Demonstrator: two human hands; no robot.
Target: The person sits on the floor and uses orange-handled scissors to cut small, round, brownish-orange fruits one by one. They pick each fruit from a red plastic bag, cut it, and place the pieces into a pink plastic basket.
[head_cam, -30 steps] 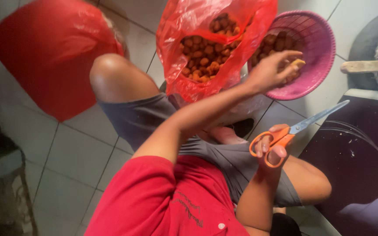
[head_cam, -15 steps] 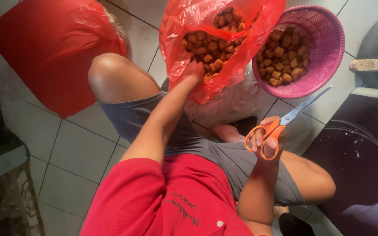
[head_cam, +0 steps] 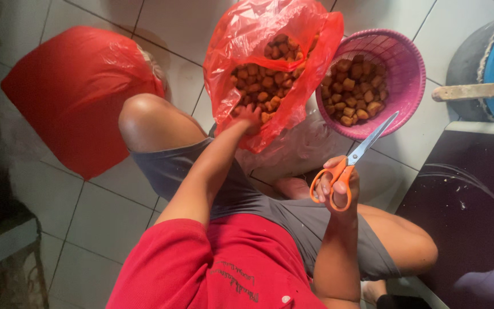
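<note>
My left hand (head_cam: 250,116) reaches into an open red plastic bag (head_cam: 241,34) full of small brown chunks (head_cam: 261,80). Its fingers are buried among the pieces, so its grip is hidden. My right hand (head_cam: 337,184) holds orange-handled scissors (head_cam: 367,143) by the loops, above my right thigh. The blades are together and point up toward a pink plastic basket (head_cam: 408,63). The basket stands to the right of the bag and holds more of the same brown chunks (head_cam: 353,91). I sit on the tiled floor in grey shorts and a red shirt.
A second, closed red bag (head_cam: 75,97) lies on the floor tiles at the left, beyond my left knee. A dark flat surface (head_cam: 475,206) is at the right. A grey and blue tub (head_cam: 487,51) with a wooden stick (head_cam: 473,91) stands at the upper right. Crumpled clear plastic (head_cam: 304,149) lies under the open bag.
My left hand has moved from the pink basket's rim leftward and down into the red bag. The right hand with the scissors has stayed almost still.
</note>
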